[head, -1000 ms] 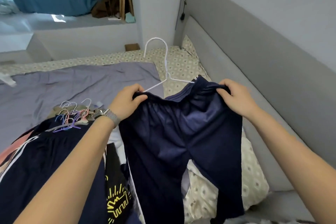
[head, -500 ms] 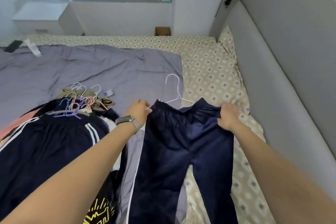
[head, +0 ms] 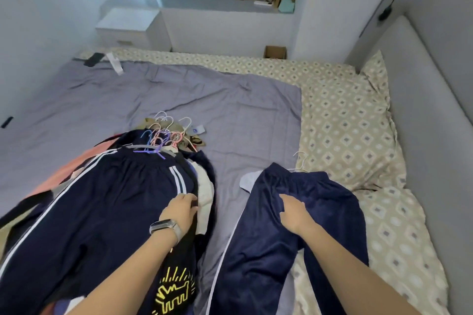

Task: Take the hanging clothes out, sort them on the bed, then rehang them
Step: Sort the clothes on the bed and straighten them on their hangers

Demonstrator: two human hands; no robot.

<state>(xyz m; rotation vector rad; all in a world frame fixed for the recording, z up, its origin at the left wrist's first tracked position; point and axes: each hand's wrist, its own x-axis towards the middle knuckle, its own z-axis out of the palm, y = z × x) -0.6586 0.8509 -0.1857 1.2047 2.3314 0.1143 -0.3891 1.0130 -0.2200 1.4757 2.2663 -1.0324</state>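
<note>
The navy track pants (head: 294, 233) lie flat on the right side of the bed (head: 345, 120), long axis running near to far with the waistband at the far end, over a white hanger (head: 300, 161) whose hook points away. The right hand (head: 294, 215) rests on them with fingers spread and relaxed. Left of them, the left hand (head: 181, 210) touches the pile of hung clothes (head: 102, 202) with loose fingers, holding nothing.
</note>
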